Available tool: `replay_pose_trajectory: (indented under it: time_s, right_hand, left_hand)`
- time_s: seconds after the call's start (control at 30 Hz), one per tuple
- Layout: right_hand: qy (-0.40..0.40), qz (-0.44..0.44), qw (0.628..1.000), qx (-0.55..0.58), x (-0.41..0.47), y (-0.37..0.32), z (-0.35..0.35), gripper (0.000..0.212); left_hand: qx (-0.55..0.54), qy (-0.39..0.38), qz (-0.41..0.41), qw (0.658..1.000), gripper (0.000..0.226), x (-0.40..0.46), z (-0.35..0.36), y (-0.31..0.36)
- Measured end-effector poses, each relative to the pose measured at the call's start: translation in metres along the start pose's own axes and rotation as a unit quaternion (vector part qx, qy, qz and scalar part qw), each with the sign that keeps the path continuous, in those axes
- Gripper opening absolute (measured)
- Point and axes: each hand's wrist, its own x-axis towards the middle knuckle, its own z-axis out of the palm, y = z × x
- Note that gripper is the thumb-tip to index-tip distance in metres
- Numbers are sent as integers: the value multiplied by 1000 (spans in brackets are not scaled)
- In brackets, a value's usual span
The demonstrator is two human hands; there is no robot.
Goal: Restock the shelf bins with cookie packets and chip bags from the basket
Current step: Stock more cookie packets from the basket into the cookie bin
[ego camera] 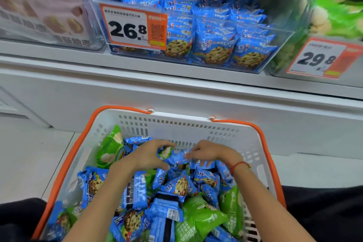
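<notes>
Cookie packets (177, 183) in basket (176, 124), both hands (145, 156) gathering (blue ones)

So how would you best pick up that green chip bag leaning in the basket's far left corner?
Pinch the chip bag by its top seam, coming from above. It stands nearly upright against the basket wall, so its crimped top edge is free while cookie packets crowd its base.

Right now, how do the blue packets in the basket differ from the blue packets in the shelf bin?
The basket packets lie jumbled, facing all ways, mixed with green bags. The bin packets stand in neat rows, faces forward, with no green bags among them. Both hands, left and right, are among the basket packets; none touches the bin packets. Both show a cookie picture.
</notes>
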Motion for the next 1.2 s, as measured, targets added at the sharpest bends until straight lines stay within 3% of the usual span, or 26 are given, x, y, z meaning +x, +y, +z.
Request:
replay_pose_trajectory:
  time_s: [0.07, 0.2, 0.27, 0.33, 0.4, 0.5, 0.57, 0.67, 0.77, 0.87, 0.93, 1.03, 1.13, 1.2]
  right_hand:
    - [-15, 5, 997, 78, -17, 0, -18, 58]
    - [-56, -38, 976, 207, -50, -6, -39, 56]
    - [-42, -62, 967, 245, -66, -14, -45, 60]
    - [3, -77, 963, 259, -77, -22, -50, 68]
    - [72, -108, 960, 247, -89, -33, -57, 69]
    - [179, -191, 944, 199, -110, -57, -71, 43]
    - [240, -280, 909, 196, -123, -73, -78, 23]
    - [343, -358, 840, 223, -132, -95, -88, 39]
    - [442, -389, 772, 240, -146, -115, -105, 58]
    - [494, -441, 729, 172, -158, -133, -132, 59]
    - [505, -459, 720, 127, -159, -145, -150, 46]
    - [529, -435, 725, 68, -151, -159, -174, 36]
    - [543, -383, 746, 43, -134, -165, -197, 36]
    - [537, -355, 763, 56, -122, -170, -211, 38]
  left_hand:
    - [-40, -1, 34, 999, 65, -8, -12, 15]
    - [-140, 66, 58, 986, 33, -29, -31, 39]
    - [-182, 98, 56, 977, 35, -40, -38, 48]
    - [-198, 134, 68, 969, 49, -46, -42, 54]
    - [-228, 190, 79, 952, 45, -56, -48, 63]
    - [-248, 265, 115, 925, 30, -68, -69, 75]
    - [-237, 301, 169, 908, 28, -79, -85, 89]
    - [-231, 345, 255, 873, 19, -91, -109, 116]
    - [-181, 405, 321, 837, 48, -97, -137, 139]
    - [-127, 428, 350, 823, 29, -100, -171, 163]
    - [-84, 416, 362, 830, 15, -99, -194, 174]
    - [28, 418, 342, 841, 24, -89, -224, 172]
    - [250, 553, 256, 752, 34, -74, -249, 148]
    - [283, 609, 215, 709, 22, -64, -255, 131]
